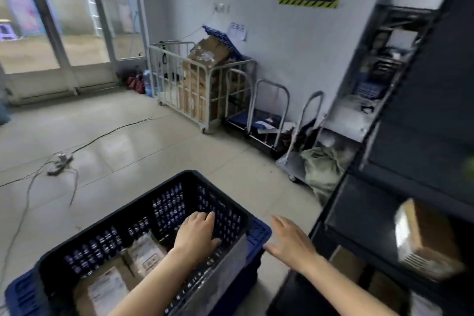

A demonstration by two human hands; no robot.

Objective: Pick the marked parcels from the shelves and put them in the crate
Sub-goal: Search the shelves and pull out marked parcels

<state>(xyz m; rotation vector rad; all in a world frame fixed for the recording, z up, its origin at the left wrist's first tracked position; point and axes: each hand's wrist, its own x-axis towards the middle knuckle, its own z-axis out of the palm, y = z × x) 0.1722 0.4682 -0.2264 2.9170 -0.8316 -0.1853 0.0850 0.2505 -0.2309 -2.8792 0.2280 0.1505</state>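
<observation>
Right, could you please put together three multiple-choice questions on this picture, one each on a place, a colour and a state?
1. Where is the left hand?
A) inside the black crate
B) outside it, on its left
C) out of view

2. What colour is the lower crate, under the black one?
A) red
B) green
C) blue

3. How is the right hand?
A) clenched in a fist
B) open, holding nothing
C) gripping something

Answers:
1 A: it reaches in over the rim.
2 C: blue corners stick out beneath the black one.
3 B: its fingers are spread, beside the crate.
</observation>
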